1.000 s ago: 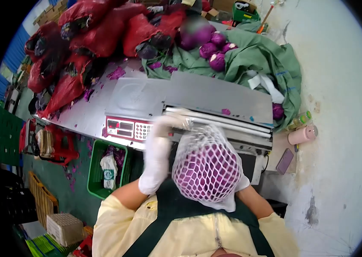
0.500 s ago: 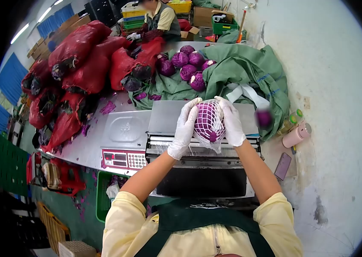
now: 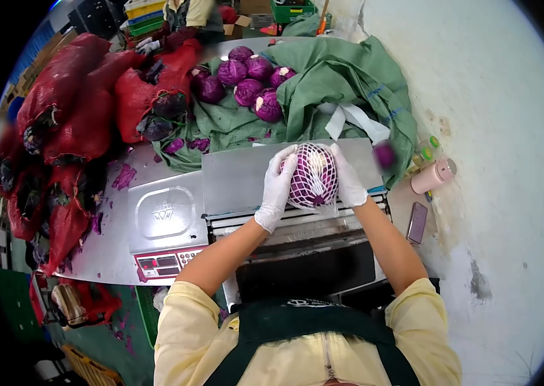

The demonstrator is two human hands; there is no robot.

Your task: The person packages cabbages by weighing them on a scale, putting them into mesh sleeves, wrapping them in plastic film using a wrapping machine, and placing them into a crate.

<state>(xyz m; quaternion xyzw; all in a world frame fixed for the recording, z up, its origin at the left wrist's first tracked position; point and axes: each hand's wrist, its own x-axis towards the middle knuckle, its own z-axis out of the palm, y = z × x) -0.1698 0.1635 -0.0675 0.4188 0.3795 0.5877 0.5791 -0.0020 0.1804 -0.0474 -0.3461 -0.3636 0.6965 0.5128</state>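
Observation:
A purple cabbage (image 3: 312, 177) in a white foam net is held between both hands above the metal plate (image 3: 233, 168) of a wrapping machine. My left hand (image 3: 277, 186), in a white glove, presses on its left side with curved fingers. On its right side rests my right hand (image 3: 349, 177), also gloved. The rollers (image 3: 239, 223) of the machine lie just below the cabbage. To the left is a weighing scale (image 3: 164, 215) with a bare tray and a red keypad.
Red mesh sacks (image 3: 85, 109) are piled at the left. Several loose purple cabbages (image 3: 247, 92) lie on green cloth (image 3: 323, 80) at the back. A pink bottle (image 3: 433, 176) and a phone (image 3: 417, 222) are at the right. Another person (image 3: 194, 16) stands beyond the table.
From near my chest, the netted cabbage has moved forward over the machine, with both hands now around it. Since the last earlier frame the hold looks unchanged; the view has shifted.

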